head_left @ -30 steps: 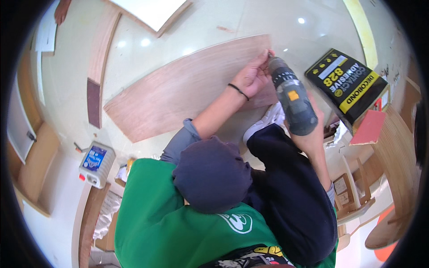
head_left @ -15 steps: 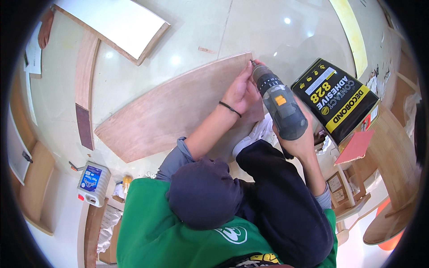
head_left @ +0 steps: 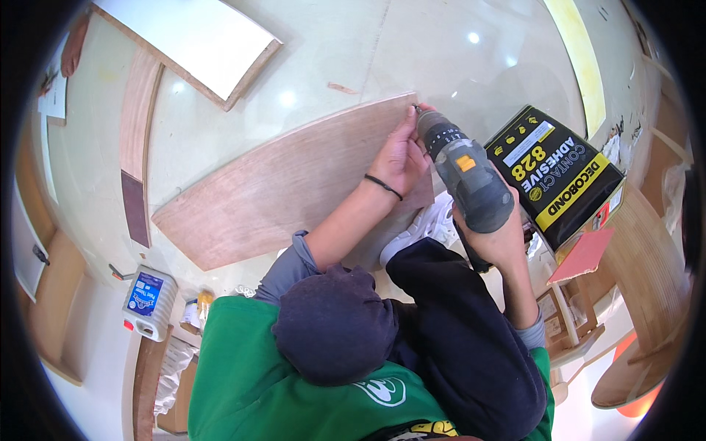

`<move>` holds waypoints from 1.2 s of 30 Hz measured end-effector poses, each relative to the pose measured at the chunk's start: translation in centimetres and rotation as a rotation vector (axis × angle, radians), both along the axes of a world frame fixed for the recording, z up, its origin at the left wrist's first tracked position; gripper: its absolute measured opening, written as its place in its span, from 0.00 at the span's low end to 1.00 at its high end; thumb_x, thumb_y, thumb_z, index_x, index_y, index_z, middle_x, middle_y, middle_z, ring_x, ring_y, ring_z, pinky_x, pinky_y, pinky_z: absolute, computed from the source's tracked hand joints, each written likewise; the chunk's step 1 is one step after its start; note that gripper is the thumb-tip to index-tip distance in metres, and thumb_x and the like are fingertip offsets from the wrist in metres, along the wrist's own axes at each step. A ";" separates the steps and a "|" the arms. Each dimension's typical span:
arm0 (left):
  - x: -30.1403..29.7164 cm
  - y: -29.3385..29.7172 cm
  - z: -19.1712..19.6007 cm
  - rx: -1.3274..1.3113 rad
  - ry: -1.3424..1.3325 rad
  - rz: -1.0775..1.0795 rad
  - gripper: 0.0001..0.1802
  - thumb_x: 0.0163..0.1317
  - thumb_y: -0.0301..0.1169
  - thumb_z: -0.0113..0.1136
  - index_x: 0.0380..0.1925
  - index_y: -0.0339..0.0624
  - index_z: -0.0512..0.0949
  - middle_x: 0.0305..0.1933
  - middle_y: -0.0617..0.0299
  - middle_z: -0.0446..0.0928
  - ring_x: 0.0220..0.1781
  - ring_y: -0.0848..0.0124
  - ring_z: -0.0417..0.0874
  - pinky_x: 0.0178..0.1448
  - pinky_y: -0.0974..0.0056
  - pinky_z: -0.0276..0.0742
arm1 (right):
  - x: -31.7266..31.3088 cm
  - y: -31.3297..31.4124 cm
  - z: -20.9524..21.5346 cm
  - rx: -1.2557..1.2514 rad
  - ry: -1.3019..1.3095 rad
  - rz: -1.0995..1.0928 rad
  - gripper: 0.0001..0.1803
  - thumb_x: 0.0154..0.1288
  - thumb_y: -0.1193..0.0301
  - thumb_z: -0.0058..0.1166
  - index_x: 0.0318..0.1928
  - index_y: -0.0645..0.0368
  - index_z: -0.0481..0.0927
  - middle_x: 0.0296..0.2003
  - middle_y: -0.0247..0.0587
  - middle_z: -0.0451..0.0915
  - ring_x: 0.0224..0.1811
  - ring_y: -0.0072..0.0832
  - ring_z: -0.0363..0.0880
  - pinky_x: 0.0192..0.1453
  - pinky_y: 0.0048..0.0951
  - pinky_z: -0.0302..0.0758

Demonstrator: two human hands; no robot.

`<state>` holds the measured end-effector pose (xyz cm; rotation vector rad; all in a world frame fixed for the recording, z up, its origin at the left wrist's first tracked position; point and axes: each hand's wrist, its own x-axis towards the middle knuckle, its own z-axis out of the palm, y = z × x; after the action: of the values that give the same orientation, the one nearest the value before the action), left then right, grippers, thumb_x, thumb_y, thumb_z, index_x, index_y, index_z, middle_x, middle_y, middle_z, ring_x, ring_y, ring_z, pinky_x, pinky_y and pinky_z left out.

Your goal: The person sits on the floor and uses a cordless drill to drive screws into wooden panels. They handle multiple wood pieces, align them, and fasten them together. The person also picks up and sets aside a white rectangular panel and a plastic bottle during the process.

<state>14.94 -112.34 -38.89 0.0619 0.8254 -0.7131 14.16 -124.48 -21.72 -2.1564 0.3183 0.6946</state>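
My right hand (head_left: 501,235) is wrapped round the grip of a dark grey cordless drill (head_left: 478,187) with an orange patch on top. The drill's nose meets the far right corner of a curved-edge wooden board (head_left: 294,180), which lies across the floor in front of me. At that same corner is my left hand (head_left: 401,158), a black band round its wrist. Its thumb and fingers are closed beside the drill's tip; what they pinch is too small and too covered to make out. The bit is mostly hidden.
Right of the drill stands a black and yellow tin (head_left: 555,176), with a pinkish flap (head_left: 581,256) beside it. A white-topped board (head_left: 195,44) and narrow wood strip (head_left: 138,140) lie far left. A grey jug (head_left: 149,303) stands near left. Another person's hand (head_left: 73,48) shows at upper left.
The view has shifted slightly, so the board, tin and drill sit a little lower in the picture. Both hands keep their places at the board's corner and on the drill.
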 end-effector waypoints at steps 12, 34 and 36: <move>0.8 3.7 1.4 2.060 -1.272 -0.437 0.19 0.63 0.35 0.65 0.51 0.40 0.76 0.50 0.60 0.77 0.52 0.62 0.76 0.58 0.55 0.69 | 1.5 0.5 0.8 -0.022 0.089 -0.039 0.19 0.50 0.79 0.63 0.46 0.67 0.78 0.38 0.51 0.82 0.40 0.46 0.84 0.47 0.33 0.78; 1.4 3.7 -1.0 2.015 -1.419 -0.504 0.20 0.54 0.38 0.70 0.50 0.62 0.83 0.46 0.73 0.80 0.49 0.69 0.76 0.54 0.57 0.62 | -1.6 -0.6 1.2 -0.050 0.068 0.050 0.28 0.43 0.80 0.65 0.50 0.64 0.76 0.38 0.47 0.82 0.37 0.44 0.83 0.45 0.32 0.78; 1.4 3.8 -0.8 1.959 -1.433 -0.452 0.20 0.53 0.37 0.70 0.49 0.61 0.84 0.46 0.74 0.80 0.49 0.69 0.75 0.56 0.56 0.61 | -2.0 -0.7 1.0 -0.080 0.046 0.098 0.29 0.42 0.80 0.66 0.51 0.63 0.76 0.38 0.47 0.82 0.38 0.44 0.84 0.45 0.32 0.78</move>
<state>16.31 -108.52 -39.72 2.2680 -0.2252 0.1262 12.16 -125.22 -20.71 -2.2466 0.2703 0.8004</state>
